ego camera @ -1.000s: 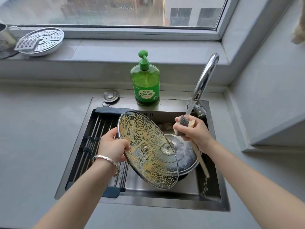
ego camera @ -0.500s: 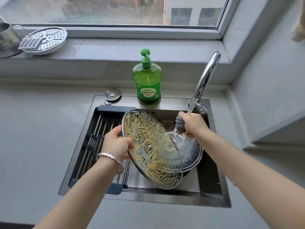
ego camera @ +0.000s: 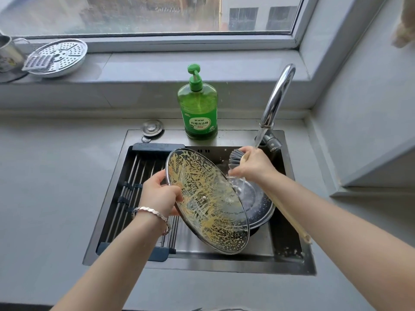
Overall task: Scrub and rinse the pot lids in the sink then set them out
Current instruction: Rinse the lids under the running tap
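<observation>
Glass, rimmed in steel, the lid [ego camera: 206, 200] is held tilted over the middle of the sink [ego camera: 202, 267], its underside turned toward the camera and streaked all over with yellowish suds or residue. The left hand [ego camera: 159, 196], with a bracelet [ego camera: 152, 212] on its wrist, grips the lid's left edge, fingers curled round the rim. The right hand [ego camera: 252, 168] is clenched round a brush [ego camera: 235, 158] just below its dark bristle head. The bristles point up and left, close to the lid's upper right edge, and the pale wooden handle slants down toward the sink's right front corner.

Water runs from the tap [ego camera: 278, 95] and lands on the right hand's knuckles.

Inside the sink, a round metal piece [ego camera: 256, 198] lies on the bottom behind and under the glass lid. It is wet and has some water pooled in it, but I cannot tell whether it is a second lid or a pan. Yellowish specks sit in the basin's right front corner. A rack [ego camera: 134, 187] of steel rods with dark end bars spans the sink's left half.

On the sink's back ledge stands a green soap bottle [ego camera: 198, 108] with a pump, full of green liquid nearly to the neck, and near it on the left lies a metal plug [ego camera: 152, 127]. On the windowsill, a perforated steamer plate [ego camera: 67, 55] carries a small grater [ego camera: 38, 62]. A metal cup [ego camera: 9, 52] stands beside it, its contents hidden.
</observation>
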Motion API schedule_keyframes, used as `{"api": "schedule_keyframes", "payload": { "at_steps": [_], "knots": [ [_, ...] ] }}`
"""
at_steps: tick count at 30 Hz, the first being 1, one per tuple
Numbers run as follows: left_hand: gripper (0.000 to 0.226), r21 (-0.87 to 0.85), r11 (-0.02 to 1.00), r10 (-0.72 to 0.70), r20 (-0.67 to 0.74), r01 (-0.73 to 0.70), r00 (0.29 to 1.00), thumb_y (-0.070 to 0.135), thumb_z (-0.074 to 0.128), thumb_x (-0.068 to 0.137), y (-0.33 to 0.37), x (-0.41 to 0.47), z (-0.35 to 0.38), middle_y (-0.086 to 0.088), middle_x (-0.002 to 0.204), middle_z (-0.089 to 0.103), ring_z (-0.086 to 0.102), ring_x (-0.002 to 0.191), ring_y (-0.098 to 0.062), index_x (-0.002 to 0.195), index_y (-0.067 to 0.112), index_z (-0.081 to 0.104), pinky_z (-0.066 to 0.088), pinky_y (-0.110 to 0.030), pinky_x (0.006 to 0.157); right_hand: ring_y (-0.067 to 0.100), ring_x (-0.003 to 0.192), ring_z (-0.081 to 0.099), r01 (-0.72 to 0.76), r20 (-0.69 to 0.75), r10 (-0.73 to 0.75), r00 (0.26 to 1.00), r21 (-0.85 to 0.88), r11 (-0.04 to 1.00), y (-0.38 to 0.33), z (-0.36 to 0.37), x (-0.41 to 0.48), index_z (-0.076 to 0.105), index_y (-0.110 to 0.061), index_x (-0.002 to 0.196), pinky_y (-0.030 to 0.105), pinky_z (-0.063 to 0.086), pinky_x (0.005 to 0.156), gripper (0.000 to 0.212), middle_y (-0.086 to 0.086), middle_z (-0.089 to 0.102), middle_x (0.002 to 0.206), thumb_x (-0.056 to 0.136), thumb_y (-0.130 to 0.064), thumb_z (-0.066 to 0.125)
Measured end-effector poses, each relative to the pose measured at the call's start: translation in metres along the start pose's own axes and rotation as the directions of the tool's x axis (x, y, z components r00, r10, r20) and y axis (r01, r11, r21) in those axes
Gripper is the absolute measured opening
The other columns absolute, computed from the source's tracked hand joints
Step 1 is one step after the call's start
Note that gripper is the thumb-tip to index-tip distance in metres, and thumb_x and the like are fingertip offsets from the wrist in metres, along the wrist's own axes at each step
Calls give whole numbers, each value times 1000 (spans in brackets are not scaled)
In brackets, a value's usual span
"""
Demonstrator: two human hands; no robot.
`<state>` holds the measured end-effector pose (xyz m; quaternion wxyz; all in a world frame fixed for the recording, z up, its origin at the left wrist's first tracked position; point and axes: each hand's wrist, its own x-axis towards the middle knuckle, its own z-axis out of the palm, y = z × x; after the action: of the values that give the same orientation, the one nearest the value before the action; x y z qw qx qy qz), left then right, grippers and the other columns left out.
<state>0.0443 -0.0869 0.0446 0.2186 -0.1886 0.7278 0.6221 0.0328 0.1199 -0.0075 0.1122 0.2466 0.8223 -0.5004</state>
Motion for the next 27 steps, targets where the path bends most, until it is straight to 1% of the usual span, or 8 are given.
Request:
{"api": "schedule_keyframes", "payload": {
  "at_steps": [2, 5, 12, 15, 19, 21, 24, 27],
  "knots": [
    [53, 1, 1000, -2, 6, 2, 1000, -26, 39, 72, 1, -1, 2, -10, 94, 62, 61, 86, -25, 86, 21, 58, 54, -36, 53, 10, 76, 57, 59, -89, -67, 994, -90, 994, -3, -2, -3, 52, -15, 85, 24, 46, 78, 26, -3, 58, 74, 71, -14, 74],
    [51, 18, 1000, 0, 12, 0, 1000, -26, 40, 73, 2, -1, 3, -10, 95, 61, 61, 86, -26, 88, 20, 58, 53, -35, 51, 8, 62, 51, 90, -131, -127, 983, -256, 963, -2, -3, -1, 50, -13, 60, 17, 41, 54, 22, -4, 53, 63, 74, -19, 65],
    [50, 34, 999, 1, 13, -2, 1000, -25, 41, 73, 2, -3, 6, -10, 92, 62, 61, 81, -23, 86, 20, 59, 54, -33, 48, 18, 70, 53, 22, -83, -42, 996, -226, 974, 7, -4, 5, 49, -15, 61, 26, 38, 61, 32, -2, 53, 64, 81, -37, 60],
    [51, 31, 1000, 2, 18, -3, 1000, -26, 41, 73, 2, -4, 6, -9, 90, 61, 61, 80, -24, 84, 20, 58, 54, -34, 49, 17, 75, 55, 28, 18, -25, 1000, -240, 970, 11, -5, 3, 52, -12, 77, 26, 45, 60, 18, 0, 54, 73, 73, -18, 68],
    [51, 33, 999, 11, 10, -11, 1000, -26, 40, 72, 2, -3, 8, -10, 90, 61, 61, 82, -27, 81, 20, 58, 54, -38, 54, 22, 101, 49, -87, 187, 197, 962, -474, 876, 18, -19, -4, 33, -14, 126, 32, 48, 80, 72, 9, 46, 115, 69, -12, 77],
    [50, 47, 999, 13, 6, -13, 1000, -26, 41, 72, 1, -3, 10, -10, 91, 61, 61, 84, -29, 81, 21, 58, 55, -39, 56, 22, 96, 50, -69, 198, 272, 942, -677, 733, 26, -28, -7, 23, -8, 134, 29, 45, 71, 67, 12, 44, 115, 81, -8, 62],
    [50, 61, 998, 15, 5, -16, 1000, -25, 41, 71, 0, -4, 12, -9, 88, 62, 61, 82, -29, 81, 21, 58, 54, -37, 54, 24, 91, 55, 5, 176, 141, 974, -644, 765, 45, -40, -3, 23, -10, 137, 34, 50, 74, 59, 10, 51, 111, 84, -6, 49],
    [49, 53, 999, 9, -6, -9, 1000, -25, 41, 72, 0, -5, 16, -9, 88, 62, 61, 80, -28, 80, 20, 58, 53, -35, 50, 36, 100, 55, 93, 14, -112, 994, -663, 743, 63, -38, -5, 14, -13, 145, 41, 47, 81, 71, 17, 41, 125, 86, -7, 52]
  ]
}}
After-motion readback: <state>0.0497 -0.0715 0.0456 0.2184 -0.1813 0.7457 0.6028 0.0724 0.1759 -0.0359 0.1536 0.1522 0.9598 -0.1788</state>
